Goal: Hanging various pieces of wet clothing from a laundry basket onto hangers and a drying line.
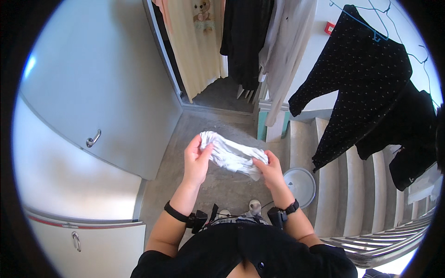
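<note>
A crumpled white garment (pixel 231 153) is stretched between my two hands in front of my body, with a gap showing between its upper and lower folds. My left hand (pixel 196 160) grips its left end, thumb on top. The right end is pinched by my right hand (pixel 271 168). What kind of garment it is cannot be made out. A pale round basin (pixel 307 189) stands on the floor beyond my right wrist, partly hidden by the forearm.
Concrete stairs (pixel 328 187) with a metal railing (pixel 382 245) rise at the right. Dark dotted pants (pixel 365 80) hang over them on a blue hanger (pixel 377 36). A cream curtain (pixel 198 52) and dark clothing (pixel 245 41) hang in the doorway ahead. A grey door (pixel 114 87) stands at the left.
</note>
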A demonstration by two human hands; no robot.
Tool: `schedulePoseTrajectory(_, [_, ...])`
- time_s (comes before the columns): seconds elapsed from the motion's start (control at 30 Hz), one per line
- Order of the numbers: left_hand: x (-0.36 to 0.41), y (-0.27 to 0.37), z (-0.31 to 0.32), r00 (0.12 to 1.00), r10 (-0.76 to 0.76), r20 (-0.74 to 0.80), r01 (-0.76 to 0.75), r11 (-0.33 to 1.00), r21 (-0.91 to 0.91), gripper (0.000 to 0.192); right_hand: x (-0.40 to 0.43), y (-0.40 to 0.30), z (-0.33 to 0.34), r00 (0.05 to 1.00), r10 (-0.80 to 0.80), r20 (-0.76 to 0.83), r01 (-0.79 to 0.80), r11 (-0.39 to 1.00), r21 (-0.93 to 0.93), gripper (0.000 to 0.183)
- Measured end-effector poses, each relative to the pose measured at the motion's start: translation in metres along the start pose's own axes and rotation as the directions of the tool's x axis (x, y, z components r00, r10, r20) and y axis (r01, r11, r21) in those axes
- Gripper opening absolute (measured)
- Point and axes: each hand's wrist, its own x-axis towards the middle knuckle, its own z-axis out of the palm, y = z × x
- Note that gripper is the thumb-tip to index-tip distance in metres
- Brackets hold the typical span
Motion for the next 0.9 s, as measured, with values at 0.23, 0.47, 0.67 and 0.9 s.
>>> schedulePoseTrajectory(0.23, [0.011, -0.014, -0.022, 0.943, 0.329, 0.048, -0.242, 0.579, 0.779, 0.023, 0.029, 0.005, -0.025, 0.998, -0.058, 0.024, 0.048, 0.470, -0.882, 0.037])
schedulePoseTrajectory(0.47, [0.030, -0.027, -0.003, 0.996, -0.039, -0.080, 0.076, 0.841, 0.535, 0.020, 0.044, 0.006, -0.038, 0.808, -0.487, 0.332, 0.538, 0.380, -0.753, 0.040])
schedulePoseTrajectory(0.67, [0.040, -0.011, 0.017, 0.997, -0.001, 0.078, -0.065, 0.551, 0.832, 0.018, 0.054, -0.009, -0.048, 0.991, 0.039, 0.127, -0.087, 0.914, 0.396, 0.040])
schedulePoseTrajectory(0.9, [0.053, 0.007, 0.017, 0.978, -0.127, 0.166, -0.079, 0.509, 0.857, 0.021, 0.057, -0.068, -0.058, 0.959, -0.006, 0.285, -0.146, 0.848, 0.510, 0.025])
